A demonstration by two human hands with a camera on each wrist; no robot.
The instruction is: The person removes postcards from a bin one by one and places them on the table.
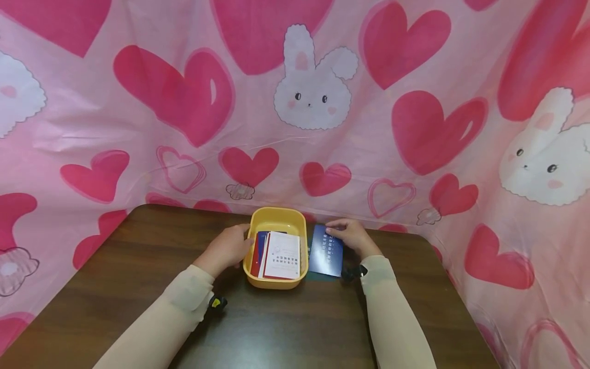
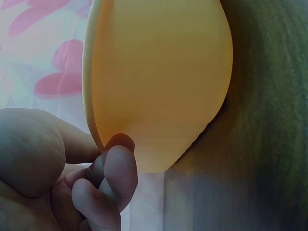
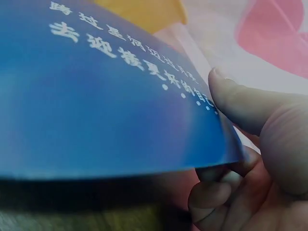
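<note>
A yellow plastic tub (image 1: 273,283) stands near the table's back edge, with several thin booklets (image 1: 283,256) inside, a white one with printed lettering on top. My left hand (image 1: 229,245) grips the tub's left rim. In the left wrist view, the thumb and fingers of my left hand (image 2: 108,178) meet at the edge of the tub (image 2: 161,72). Right of the tub, my right hand (image 1: 352,236) pinches a blue booklet (image 1: 325,251) by its far right corner. In the right wrist view, the blue booklet (image 3: 106,115) bears white lettering and tilts upward.
Partly hidden under the blue booklet, a dark green flat item (image 1: 322,277) lies on the brown wooden table (image 1: 276,328). Pink cloth (image 1: 198,169) with hearts and rabbits hangs behind the table and along its sides.
</note>
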